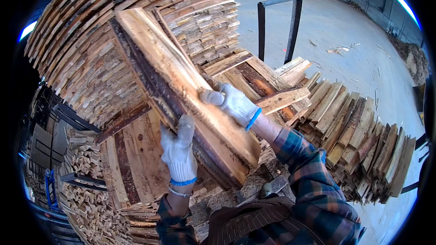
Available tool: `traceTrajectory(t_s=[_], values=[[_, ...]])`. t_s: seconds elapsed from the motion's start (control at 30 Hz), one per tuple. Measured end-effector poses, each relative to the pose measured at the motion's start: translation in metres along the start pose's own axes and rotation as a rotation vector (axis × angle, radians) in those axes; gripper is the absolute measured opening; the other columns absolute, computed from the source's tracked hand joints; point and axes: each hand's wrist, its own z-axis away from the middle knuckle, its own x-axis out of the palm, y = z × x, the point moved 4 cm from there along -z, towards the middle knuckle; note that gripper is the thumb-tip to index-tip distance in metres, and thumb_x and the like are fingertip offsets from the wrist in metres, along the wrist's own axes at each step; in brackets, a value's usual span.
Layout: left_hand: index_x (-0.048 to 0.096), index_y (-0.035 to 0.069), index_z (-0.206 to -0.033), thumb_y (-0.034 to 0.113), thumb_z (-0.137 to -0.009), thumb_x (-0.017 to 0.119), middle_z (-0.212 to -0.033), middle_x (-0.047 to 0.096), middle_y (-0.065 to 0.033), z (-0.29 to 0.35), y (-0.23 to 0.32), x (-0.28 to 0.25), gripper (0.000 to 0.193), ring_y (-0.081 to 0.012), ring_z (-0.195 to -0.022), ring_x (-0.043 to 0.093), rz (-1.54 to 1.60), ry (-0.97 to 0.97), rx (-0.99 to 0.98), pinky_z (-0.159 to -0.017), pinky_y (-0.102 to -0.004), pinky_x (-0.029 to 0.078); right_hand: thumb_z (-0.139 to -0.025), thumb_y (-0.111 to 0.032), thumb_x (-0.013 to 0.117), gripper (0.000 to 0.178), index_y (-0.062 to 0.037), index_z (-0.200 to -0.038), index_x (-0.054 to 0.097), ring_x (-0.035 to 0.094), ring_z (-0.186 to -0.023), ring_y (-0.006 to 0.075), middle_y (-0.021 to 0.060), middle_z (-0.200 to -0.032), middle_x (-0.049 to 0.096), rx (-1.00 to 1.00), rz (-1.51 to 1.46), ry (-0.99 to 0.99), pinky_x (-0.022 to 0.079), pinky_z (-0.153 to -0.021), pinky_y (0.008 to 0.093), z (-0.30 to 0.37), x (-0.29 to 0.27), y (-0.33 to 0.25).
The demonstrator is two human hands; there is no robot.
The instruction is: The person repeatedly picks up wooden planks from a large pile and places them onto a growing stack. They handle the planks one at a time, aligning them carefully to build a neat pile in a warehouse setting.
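A stack of long, rough-sawn wooden boards (165,66) with dark bark edges slants across the middle, its far end higher up to the left. My left hand (180,149), in a white work glove with a blue cuff, grips the stack's left, bark-covered side; its thumb points up along the edge. My right hand (235,103), gloved the same way, holds the right side with its thumb on the upper face. The fingers of both hands are partly hidden under and behind the boards.
A tall pile of layered boards (91,59) rises at the far left. Boards lie flat on a low stack (136,161) below it. Loose boards (349,131) are heaped at right. A metal frame (278,2) stands behind; short offcuts (93,204) lie lower left.
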Motion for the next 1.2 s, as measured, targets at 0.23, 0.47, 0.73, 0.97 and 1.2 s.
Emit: traceTrajectory(t_s=[0.23,0.47,0.73,0.97,1.2], values=[[0.061,-0.01,-0.098,0.08,-0.073,0.055,-0.096,0.064,-0.0305,-0.058,-0.13,0.146,0.093,-0.043,-0.095,0.063,-0.753,0.112,-0.174,-0.085,-0.0484,0.048,-0.076,-0.078,0.053,0.094,0.0,-0.129,0.055,0.064,-0.097,0.0382,0.0293,-0.098,0.066,0.196,0.584,0.036,0.048,-0.085,0.043,-0.025,-0.142,0.107],[0.052,-0.01,-0.128,0.07,-0.078,0.056,-0.119,0.057,-0.0349,-0.074,-0.146,0.163,0.094,-0.0444,-0.116,0.055,-0.822,-0.072,-0.265,-0.098,-0.0433,0.042,-0.078,-0.063,0.062,0.09,-0.008,-0.145,0.038,0.054,-0.12,0.0392,0.0284,-0.129,0.055,0.299,0.438,0.05,0.042,-0.101,0.0424,-0.03,-0.191,0.177],[0.053,-0.004,-0.127,0.057,-0.083,0.056,-0.122,0.058,-0.0309,-0.069,-0.146,0.152,0.075,-0.0419,-0.115,0.056,-0.752,-0.002,-0.311,-0.096,-0.0425,0.042,-0.083,-0.052,0.059,0.057,-0.0235,-0.133,0.054,0.064,-0.099,0.0379,0.0238,-0.106,0.065,0.29,0.884,0.157,0.05,-0.085,0.0458,-0.019,-0.213,0.204],[0.05,0.0,-0.133,0.056,-0.085,0.055,-0.122,0.058,-0.0306,-0.079,-0.16,0.148,0.074,-0.0431,-0.116,0.055,-0.858,-0.054,-0.303,-0.097,-0.0429,0.041,-0.089,-0.046,0.056,0.052,-0.0141,-0.129,0.059,0.065,-0.099,0.0364,0.0266,-0.105,0.065,0.253,0.682,0.102,0.052,-0.086,0.042,-0.034,-0.232,0.211],[0.064,0.004,-0.121,0.046,-0.082,0.062,-0.117,0.065,-0.0166,-0.091,-0.16,0.135,0.057,-0.0281,-0.107,0.06,-0.759,-0.018,-0.395,-0.094,-0.0351,0.043,-0.074,-0.051,0.072,0.081,0.0027,-0.129,0.049,0.063,-0.104,0.037,0.0265,-0.111,0.063,0.197,0.88,-0.181,0.051,-0.087,0.0424,-0.055,-0.122,0.092]])
